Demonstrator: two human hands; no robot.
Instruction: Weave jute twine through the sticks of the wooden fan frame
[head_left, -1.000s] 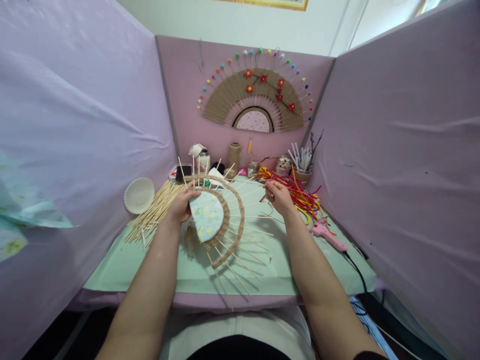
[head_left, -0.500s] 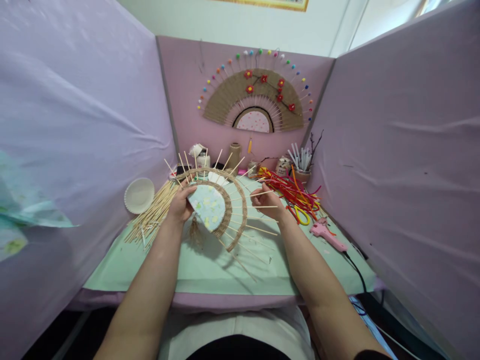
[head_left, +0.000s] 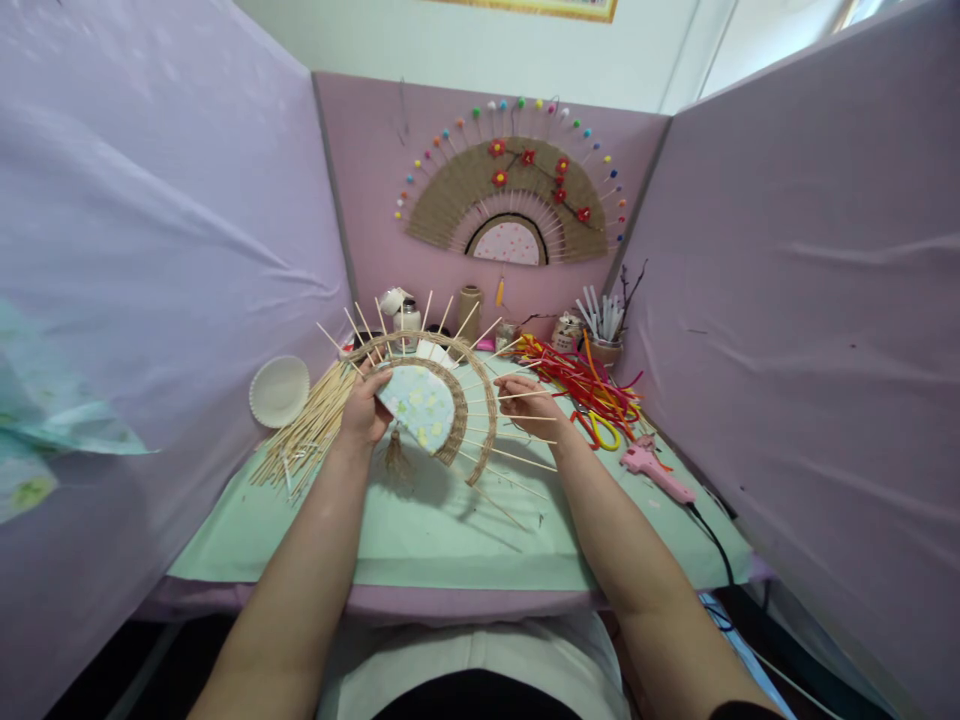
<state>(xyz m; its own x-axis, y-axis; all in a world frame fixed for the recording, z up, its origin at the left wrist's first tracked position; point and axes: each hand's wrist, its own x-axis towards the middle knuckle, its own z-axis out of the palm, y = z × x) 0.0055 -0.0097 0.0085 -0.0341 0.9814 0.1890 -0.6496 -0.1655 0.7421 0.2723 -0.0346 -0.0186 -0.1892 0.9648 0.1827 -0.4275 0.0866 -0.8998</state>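
Observation:
My left hand (head_left: 365, 412) is closed on the left edge of a half-made fan (head_left: 431, 405): a pale flowered paper half-disc ringed with woven twine, with thin wooden sticks radiating outward. The fan is lifted off the green mat (head_left: 420, 530) and tilted towards me. A short twine tassel (head_left: 395, 458) hangs below it. My right hand (head_left: 529, 405) is at the fan's right side, fingers curled among the stick ends, touching them.
A pile of loose wooden sticks (head_left: 307, 430) and a white paper plate (head_left: 278, 391) lie at left. Red and yellow pipe cleaners (head_left: 592, 395), a pink glue gun (head_left: 654, 470) with its cord, jars and a twine spool (head_left: 469, 310) stand behind. A finished fan (head_left: 514, 195) hangs on the back wall.
The fan has been raised and turned more upright, its sticks now pointing up and back. My right hand moved left and down from the pipe cleaners to the fan's sticks.

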